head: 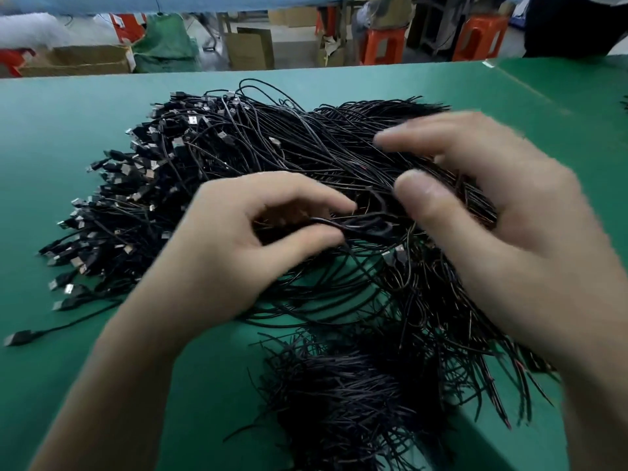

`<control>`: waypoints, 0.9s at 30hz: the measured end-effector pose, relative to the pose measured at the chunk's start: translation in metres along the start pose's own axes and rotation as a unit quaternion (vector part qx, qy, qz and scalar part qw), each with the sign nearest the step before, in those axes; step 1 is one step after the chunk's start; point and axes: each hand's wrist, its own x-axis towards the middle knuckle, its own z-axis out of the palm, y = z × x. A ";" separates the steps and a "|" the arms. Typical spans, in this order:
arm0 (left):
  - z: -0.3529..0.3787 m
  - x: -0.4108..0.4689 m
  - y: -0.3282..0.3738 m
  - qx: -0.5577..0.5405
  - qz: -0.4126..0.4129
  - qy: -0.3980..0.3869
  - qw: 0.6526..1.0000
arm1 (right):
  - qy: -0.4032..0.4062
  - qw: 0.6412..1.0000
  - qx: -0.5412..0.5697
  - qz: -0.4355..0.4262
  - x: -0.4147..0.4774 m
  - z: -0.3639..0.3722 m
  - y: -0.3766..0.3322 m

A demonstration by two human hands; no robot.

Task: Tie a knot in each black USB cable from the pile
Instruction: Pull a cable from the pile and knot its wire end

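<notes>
Centre of the frame, between the two hands: one thin black rubber-sheathed USB cable (pixel 350 228), bent into a small loop just above the heap. Pinched at the loop's left end by thumb and forefinger of the left hand (pixel 238 239), the other fingers tucked below. To the right, the right hand (pixel 492 212) is blurred, forefinger stretched out, thumb close beside the loop; cannot tell whether holding a strand.

Likely handles light, limp and a little springy. Apt to uncoil if let go, and smooth enough to slip through a loose pinch. Best taken on the bare cord near the crossing of the loop, with the free end fed through and drawn snug; no call to grip the plug.

Underneath, across the middle: the broad tangled pile of black USB cables (pixel 272 154), silver-tipped plugs fanned toward the left, cut ends toward the right. Easy to snag a neighbouring strand here.

Lower centre: a second bristly bundle of black cable ends (pixel 339 402). Lower left: a lone cable (pixel 20 336) with its plug on the green table mat (pixel 68 147). Along the top edge: brown cardboard boxes (pixel 85 59), a green sack (pixel 166 45) and orange plastic stools (pixel 479 39).
</notes>
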 end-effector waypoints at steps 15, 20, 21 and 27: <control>0.066 -0.002 -0.040 0.226 -0.019 -0.141 0.964 | -0.020 0.946 -0.170 0.275 -0.009 -0.016 0.056; 0.067 -0.007 -0.057 0.283 -0.049 -0.103 0.952 | -0.140 0.902 -0.185 0.364 -0.013 -0.014 0.079; 0.065 -0.008 -0.060 0.296 -0.063 -0.087 0.949 | -0.148 0.898 -0.191 0.367 -0.013 -0.014 0.081; 0.059 -0.013 -0.075 0.301 -0.079 0.047 0.949 | -0.189 0.898 -0.215 0.333 -0.012 -0.015 0.073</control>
